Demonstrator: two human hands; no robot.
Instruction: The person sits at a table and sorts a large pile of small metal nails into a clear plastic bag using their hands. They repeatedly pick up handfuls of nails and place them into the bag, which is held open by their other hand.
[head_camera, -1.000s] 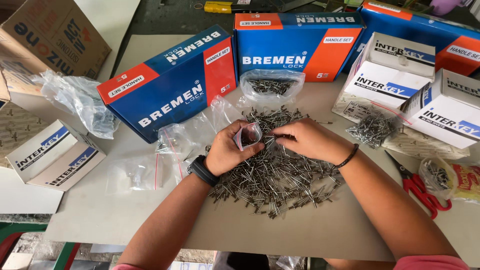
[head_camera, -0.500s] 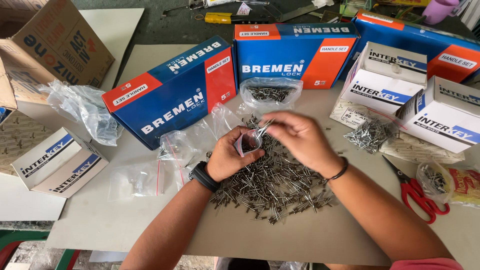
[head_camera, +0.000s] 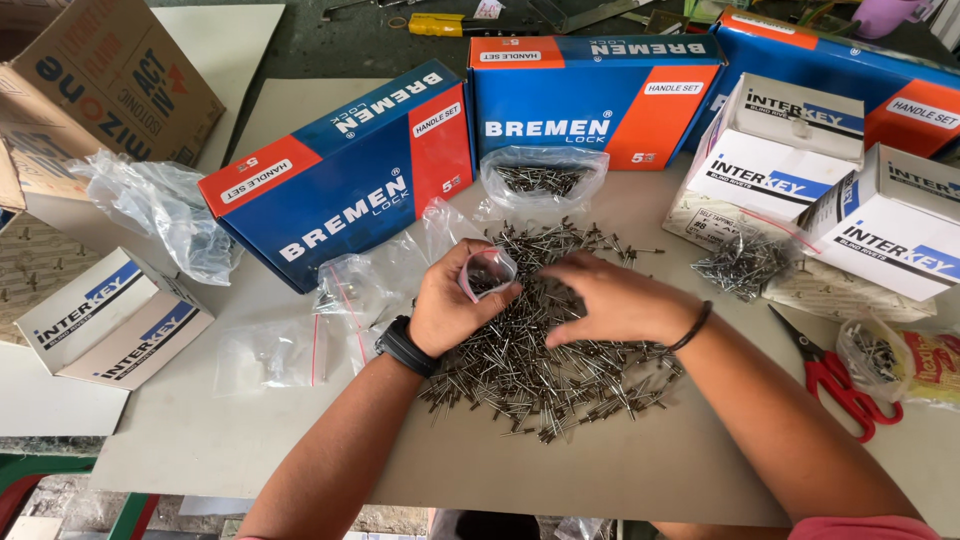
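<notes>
A big heap of small metal rivets (head_camera: 560, 375) lies on the grey board in front of me. My left hand (head_camera: 450, 300), with a black watch on the wrist, holds a small clear zip bag (head_camera: 487, 272) open at its mouth; a few rivets show inside. My right hand (head_camera: 610, 298) lies palm down on the heap just right of the bag, fingers spread and curled over the rivets. Whether it has rivets pinched is hidden under the fingers.
Two blue-and-orange boxes (head_camera: 340, 180) (head_camera: 595, 95) stand behind the heap, with an open bag of rivets (head_camera: 542, 180) between. White boxes (head_camera: 780, 150) and a smaller rivet pile (head_camera: 740, 265) sit right; red scissors (head_camera: 835, 375) further right. Empty zip bags (head_camera: 270, 355) lie left.
My right hand, which was lifted at the bag's mouth with rivets half a second ago, has come back down onto the heap. The left hand still holds the bag.
</notes>
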